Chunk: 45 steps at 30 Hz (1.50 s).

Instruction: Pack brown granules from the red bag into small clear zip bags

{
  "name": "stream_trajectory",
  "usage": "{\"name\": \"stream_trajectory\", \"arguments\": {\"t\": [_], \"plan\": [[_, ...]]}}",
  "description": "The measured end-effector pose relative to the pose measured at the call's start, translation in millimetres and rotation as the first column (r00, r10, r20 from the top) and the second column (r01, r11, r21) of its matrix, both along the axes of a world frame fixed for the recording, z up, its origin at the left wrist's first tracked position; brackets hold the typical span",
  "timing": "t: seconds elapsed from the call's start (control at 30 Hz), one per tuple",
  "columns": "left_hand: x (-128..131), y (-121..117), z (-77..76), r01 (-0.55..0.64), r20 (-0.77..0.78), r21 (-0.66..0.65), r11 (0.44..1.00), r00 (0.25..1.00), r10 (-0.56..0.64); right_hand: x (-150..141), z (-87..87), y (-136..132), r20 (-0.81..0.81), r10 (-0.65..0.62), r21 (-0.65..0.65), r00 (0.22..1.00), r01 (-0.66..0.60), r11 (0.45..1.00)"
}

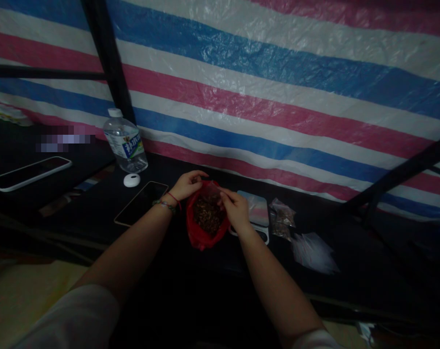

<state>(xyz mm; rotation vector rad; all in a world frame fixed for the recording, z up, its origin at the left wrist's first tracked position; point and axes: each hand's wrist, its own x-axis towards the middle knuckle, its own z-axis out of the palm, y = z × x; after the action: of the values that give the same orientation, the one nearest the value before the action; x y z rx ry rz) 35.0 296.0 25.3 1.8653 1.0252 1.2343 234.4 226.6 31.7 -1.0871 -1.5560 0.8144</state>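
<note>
With our left hand (188,184) pinching the rim of the red bag (204,220) of brown bits on the dark surface (176,261) and our right hand (235,208) gripping the opposite edge, we judge it best to keep the mouth level.

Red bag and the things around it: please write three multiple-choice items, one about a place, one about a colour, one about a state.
1. Where does the water bottle stand?
A. Left of the red bag
B. Right of it
C. Inside it

2. What colour is the bottle's cap?
A. White
B. Green
C. Black

3. How is the red bag?
A. Tied shut
B. Held open by both hands
C. Lying flat and empty

Answers:
1 A, the bottle stands at the tarp, left of the bag.
2 A, the cap is white.
3 B, the left hand and right hand hold its mouth, brown contents showing.
</note>
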Motion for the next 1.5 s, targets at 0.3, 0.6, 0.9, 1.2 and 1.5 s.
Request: {"name": "stream_trajectory", "arguments": {"t": [0.3,0.6,0.9,1.2,1.5], "plan": [[0.2,0.2,-0.9,-0.051,-0.035,0.018,0.999,0.998,0.052,-3.3,1.5,-3.6,-0.083,0.091,-0.088,0.992,-0.098,0.991],[0.3,0.2,-1.2,-0.055,-0.065,0.031,0.998,0.996,0.057,-1.4,3.0,-5.1,-0.037,0.165,0.013,0.986,-0.165,0.986],[-0.2,-1.2,-0.5,-0.079,-0.071,0.058,0.995,0.994,0.083,-1.5,6.8,-7.1,-0.083,0.191,0.063,0.978,-0.186,0.980],[-0.4,0.0,-1.6,-0.100,-0.103,0.066,0.993,0.989,0.107,1.8,5.8,-4.8,-0.218,0.127,0.146,0.968,-0.096,0.985],[-1.0,0.8,-3.9,-0.121,-0.124,0.098,0.988,0.983,0.132,0.8,6.3,-7.7,-0.046,0.157,0.120,0.987,-0.150,0.981]]}}
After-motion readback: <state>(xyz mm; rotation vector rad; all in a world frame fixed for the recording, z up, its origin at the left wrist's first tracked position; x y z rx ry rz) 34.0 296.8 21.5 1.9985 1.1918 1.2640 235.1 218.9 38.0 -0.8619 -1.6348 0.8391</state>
